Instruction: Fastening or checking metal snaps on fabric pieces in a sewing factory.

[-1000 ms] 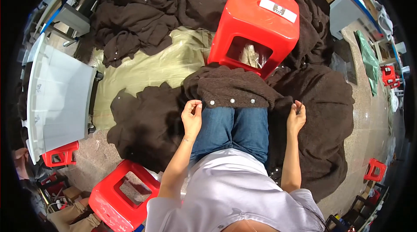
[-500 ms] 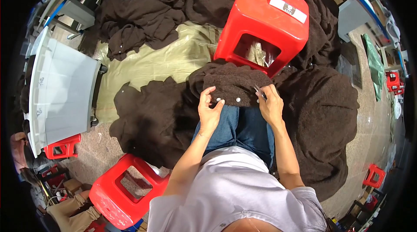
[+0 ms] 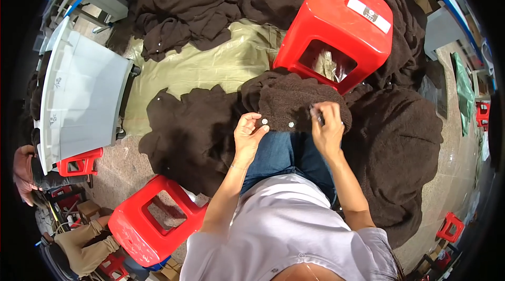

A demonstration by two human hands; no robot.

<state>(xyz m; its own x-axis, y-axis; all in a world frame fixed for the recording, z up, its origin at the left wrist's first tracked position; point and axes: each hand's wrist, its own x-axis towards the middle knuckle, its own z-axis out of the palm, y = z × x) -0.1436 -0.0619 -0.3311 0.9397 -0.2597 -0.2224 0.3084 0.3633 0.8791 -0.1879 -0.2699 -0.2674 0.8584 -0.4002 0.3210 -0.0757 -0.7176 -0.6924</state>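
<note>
Across my lap lies a dark brown fuzzy knit garment [image 3: 286, 101], its edge lined with shiny round buttons [image 3: 291, 124]. My left hand [image 3: 246, 139] pinches that edge beside the leftmost button, thumb below and fingers above. Farther right along the same edge, my right hand [image 3: 329, 129] is closed around small thread snips [image 3: 319, 117], dark and mostly covered by the fingers. The snips' tip is close to the cloth; whether it touches cannot be made out.
A red plastic stool [image 3: 336, 18] stands ahead, with a packet inside. More brown garments [image 3: 184, 4] are heaped around on a yellowish sheet [image 3: 194, 65]. A white wheeled bin [image 3: 84, 97] is at the left, a second red stool [image 3: 152, 223] at lower left, near a seated person's legs [image 3: 84, 247].
My right hand has lifted and turned, hiding more of the snips, whose metal tip showed before. My left hand keeps its pinch. The whole view has shifted slightly.
</note>
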